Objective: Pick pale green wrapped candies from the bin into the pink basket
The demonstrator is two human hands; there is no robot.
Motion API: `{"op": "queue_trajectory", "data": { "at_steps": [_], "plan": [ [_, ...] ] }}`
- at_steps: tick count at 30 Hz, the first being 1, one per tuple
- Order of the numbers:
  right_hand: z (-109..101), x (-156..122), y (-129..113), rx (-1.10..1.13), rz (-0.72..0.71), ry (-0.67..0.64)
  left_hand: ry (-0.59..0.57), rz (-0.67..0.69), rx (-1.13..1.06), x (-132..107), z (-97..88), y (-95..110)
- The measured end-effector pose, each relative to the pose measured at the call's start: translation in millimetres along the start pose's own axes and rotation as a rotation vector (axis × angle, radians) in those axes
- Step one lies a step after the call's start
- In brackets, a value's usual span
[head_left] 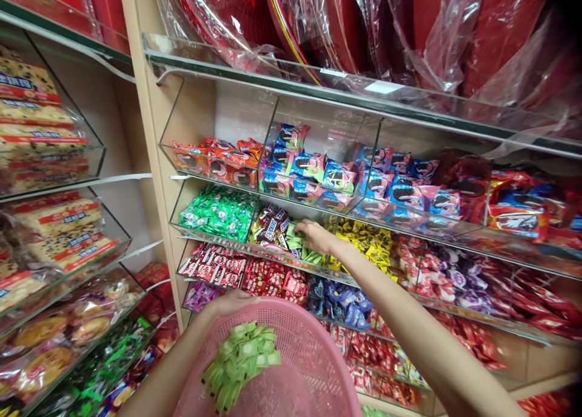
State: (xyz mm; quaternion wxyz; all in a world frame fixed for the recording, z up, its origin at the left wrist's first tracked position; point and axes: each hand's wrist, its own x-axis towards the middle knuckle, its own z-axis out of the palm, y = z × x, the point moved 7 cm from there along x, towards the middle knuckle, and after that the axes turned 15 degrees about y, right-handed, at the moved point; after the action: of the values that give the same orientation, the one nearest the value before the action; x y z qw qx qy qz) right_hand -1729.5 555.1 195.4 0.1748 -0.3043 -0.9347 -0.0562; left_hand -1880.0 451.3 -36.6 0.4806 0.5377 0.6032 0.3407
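Note:
My left hand [234, 303] grips the far left rim of a pink plastic basket [313, 344] with perforated sides. A pile of light green wrapped candies [245, 359] lies inside it. My right hand [316, 236] reaches into a clear shelf bin, its fingers stretched over more light green wrapped candies [295, 242]. The hand hides part of these candies, and its thumb is hard to make out. Left of the fingers, in the same row, are brown-wrapped Snickers bars [274, 228]. To the right lie yellow-wrapped candies [364, 244].
Green candies [218, 214] fill the row's left bin. Blue cookie packs [307, 165] stand on the shelf above. Red packets [275, 280] and blue packets [341, 299] sit below. A glass shelf edge [318, 86] crosses overhead. Packaged pastries [54, 235] fill the left shelves.

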Motion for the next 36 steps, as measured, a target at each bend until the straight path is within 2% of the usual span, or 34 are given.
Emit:
{"op": "queue_trajectory", "data": {
  "at_steps": [8,13,20,26,36],
  "plan": [
    [3,-3,-11,0.136,-0.105,0.054,0.006,0.012,0.009,0,-2.2,1],
    [0,-5,-15,0.167,-0.112,0.048,0.020,0.019,0.019,-1,-3.7,0],
    [3,-3,-22,0.022,-0.091,-0.031,-0.003,-0.020,-0.055,-10,-3.4,7],
    [2,-3,-28,-0.126,-0.096,-0.092,0.014,-0.012,-0.053,-8,-9.6,1],
    [6,0,-26,-0.194,-0.112,-0.024,0.016,-0.026,-0.069,-5,-14.2,-6]
  ]
}}
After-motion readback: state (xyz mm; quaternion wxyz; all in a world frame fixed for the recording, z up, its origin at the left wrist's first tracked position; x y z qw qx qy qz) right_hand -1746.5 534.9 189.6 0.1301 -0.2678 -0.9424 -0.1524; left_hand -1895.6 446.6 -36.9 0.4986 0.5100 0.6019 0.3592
